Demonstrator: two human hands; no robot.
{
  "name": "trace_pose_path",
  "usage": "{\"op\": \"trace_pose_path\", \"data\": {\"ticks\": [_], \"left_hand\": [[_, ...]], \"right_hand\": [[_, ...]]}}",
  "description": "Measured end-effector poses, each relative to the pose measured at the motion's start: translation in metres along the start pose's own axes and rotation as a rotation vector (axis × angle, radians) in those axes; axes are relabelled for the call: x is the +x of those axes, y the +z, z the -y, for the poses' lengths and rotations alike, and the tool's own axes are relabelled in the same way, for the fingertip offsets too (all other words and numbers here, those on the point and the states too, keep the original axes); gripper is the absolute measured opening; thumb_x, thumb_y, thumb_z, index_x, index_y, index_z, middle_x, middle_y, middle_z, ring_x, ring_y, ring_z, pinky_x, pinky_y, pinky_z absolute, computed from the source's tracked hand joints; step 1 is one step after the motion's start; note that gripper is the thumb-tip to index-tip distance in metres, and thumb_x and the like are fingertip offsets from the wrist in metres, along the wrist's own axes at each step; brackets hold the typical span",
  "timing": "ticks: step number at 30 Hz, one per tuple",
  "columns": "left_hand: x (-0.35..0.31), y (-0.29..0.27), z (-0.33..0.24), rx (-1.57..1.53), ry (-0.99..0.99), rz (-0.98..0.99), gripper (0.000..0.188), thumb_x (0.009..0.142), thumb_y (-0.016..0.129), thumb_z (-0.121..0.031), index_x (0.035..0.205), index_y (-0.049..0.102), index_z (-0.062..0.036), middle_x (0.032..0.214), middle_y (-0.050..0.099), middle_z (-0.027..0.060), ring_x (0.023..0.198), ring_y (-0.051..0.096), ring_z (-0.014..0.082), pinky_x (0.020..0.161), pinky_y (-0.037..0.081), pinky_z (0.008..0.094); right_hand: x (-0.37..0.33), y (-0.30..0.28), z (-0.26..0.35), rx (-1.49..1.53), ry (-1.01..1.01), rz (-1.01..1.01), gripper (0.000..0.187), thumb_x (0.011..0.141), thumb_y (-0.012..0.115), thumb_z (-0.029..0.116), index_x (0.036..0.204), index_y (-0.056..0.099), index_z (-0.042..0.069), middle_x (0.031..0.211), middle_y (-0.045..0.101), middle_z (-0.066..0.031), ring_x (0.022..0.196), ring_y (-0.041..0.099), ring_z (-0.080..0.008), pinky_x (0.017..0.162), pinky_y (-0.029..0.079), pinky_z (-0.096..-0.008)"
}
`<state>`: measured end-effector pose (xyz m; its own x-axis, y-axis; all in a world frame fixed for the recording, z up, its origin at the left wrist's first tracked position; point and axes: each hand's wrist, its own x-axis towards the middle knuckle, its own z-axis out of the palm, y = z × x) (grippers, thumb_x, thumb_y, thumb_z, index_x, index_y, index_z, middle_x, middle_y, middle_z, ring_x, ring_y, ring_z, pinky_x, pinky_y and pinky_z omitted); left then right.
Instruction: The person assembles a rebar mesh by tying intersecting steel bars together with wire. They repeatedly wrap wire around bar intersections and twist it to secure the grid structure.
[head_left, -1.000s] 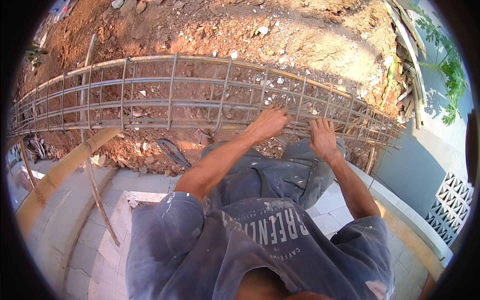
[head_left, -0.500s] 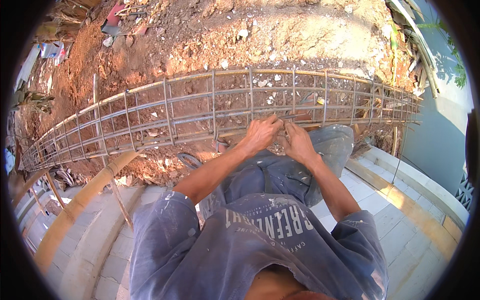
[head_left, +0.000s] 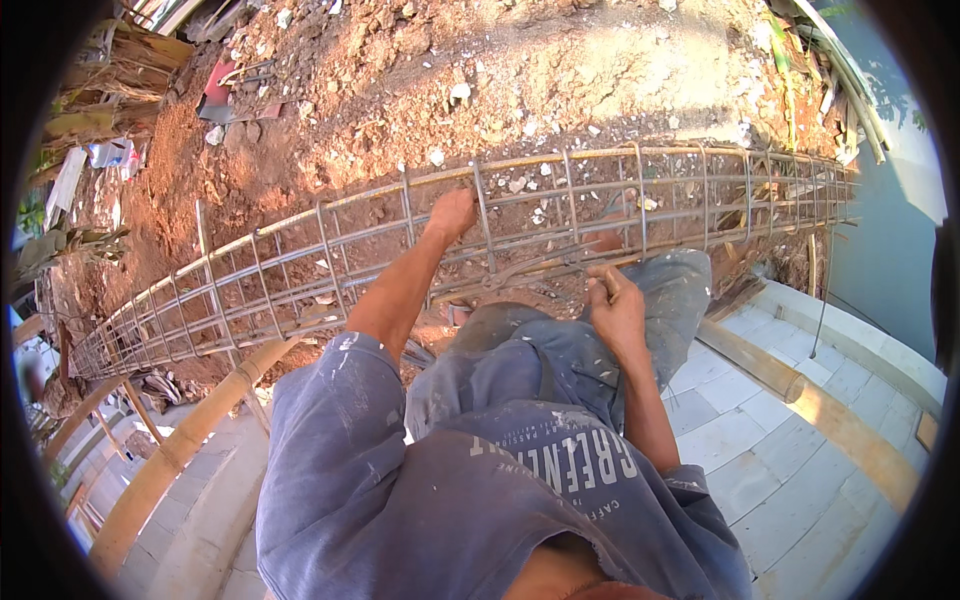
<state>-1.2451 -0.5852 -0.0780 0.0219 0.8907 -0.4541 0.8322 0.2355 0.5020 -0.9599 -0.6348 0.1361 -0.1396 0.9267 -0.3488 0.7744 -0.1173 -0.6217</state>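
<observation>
A long rebar cage stretches from left to right in front of me, made of lengthwise steel bars tied with square stirrups. My left hand reaches into it and is closed at a steel stirrup, just below the far top bar. Its fingertips are partly hidden. Nearer to me, my right hand is curled beside the cage's near bars, above my right thigh. Its thumb and fingers are pressed together; anything between them is too small to make out.
Reddish soil with white stones lies beyond the cage. Bamboo poles cross at lower left, and another pole lies on grey paving at right. A blue-grey wall stands at far right.
My left hand has parted from my right and moved left and away from me to the stirrup. The right hand has drawn slightly back. The view has shifted a little.
</observation>
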Motion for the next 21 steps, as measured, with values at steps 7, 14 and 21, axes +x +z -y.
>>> {"op": "trace_pose_path", "data": {"ticks": [7, 14, 21], "left_hand": [[-0.02, -0.023, -0.004, -0.317, -0.115, 0.067, 0.034, 0.078, 0.06, -0.023, 0.102, 0.07, -0.0013, 0.097, 0.069, 0.0234, 0.095, 0.067, 0.0354, 0.087, 0.051, 0.0435], [-0.032, -0.062, -0.028, -0.471, -0.205, 0.097, 0.035, 0.081, 0.069, -0.036, 0.094, 0.074, -0.0037, 0.087, 0.071, 0.0129, 0.084, 0.066, 0.0246, 0.08, 0.051, 0.0386], [-0.031, -0.054, -0.028, -0.444, -0.171, -0.022, 0.032, 0.081, 0.071, -0.035, 0.08, 0.07, -0.0031, 0.069, 0.066, 0.011, 0.066, 0.061, 0.023, 0.067, 0.048, 0.041]], "right_hand": [[0.069, 0.047, 0.004, -0.206, -0.024, 0.103, 0.029, 0.082, 0.057, 0.012, 0.108, 0.07, 0.01, 0.097, 0.067, -0.0243, 0.088, 0.066, -0.039, 0.078, 0.053, -0.0455], [0.135, 0.142, -0.009, 0.852, 0.733, 0.311, 0.029, 0.094, 0.041, 0.007, 0.111, 0.064, 0.006, 0.076, 0.061, -0.0113, 0.057, 0.055, -0.0173, 0.047, 0.044, -0.0307], [0.16, 0.195, 0.007, 1.493, 1.048, 0.137, 0.022, 0.097, 0.034, 0.004, 0.092, 0.055, 0.009, 0.074, 0.054, -0.0053, 0.052, 0.046, -0.0137, 0.041, 0.038, -0.0261]]}}
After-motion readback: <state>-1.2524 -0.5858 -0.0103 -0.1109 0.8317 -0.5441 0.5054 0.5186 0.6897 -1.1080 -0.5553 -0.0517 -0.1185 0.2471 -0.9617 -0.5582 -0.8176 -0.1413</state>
